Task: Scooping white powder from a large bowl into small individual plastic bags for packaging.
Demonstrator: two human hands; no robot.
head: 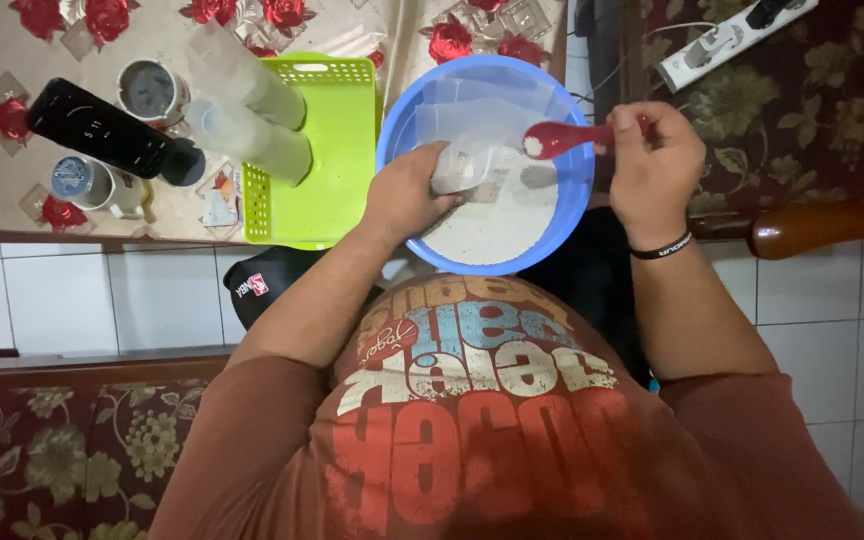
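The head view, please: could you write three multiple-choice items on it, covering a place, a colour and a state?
1. Where is the green tray?
A. beside the blue basin
B. inside it
C. on the floor

2. What colour is the spoon?
A. white
B. red
C. black

3. How is the clear bag?
A. tied shut
B. flat on the table
C. held open over the basin

Key: 1 A, the tray lies next to the basin's rim; 2 B, the right hand holds a red spoon; 3 C, the left hand grips its mouth.

Light was even and fairly bright from above, shadows soft; the shirt (482,420) at the lower frame was blurred, and edges bowed slightly
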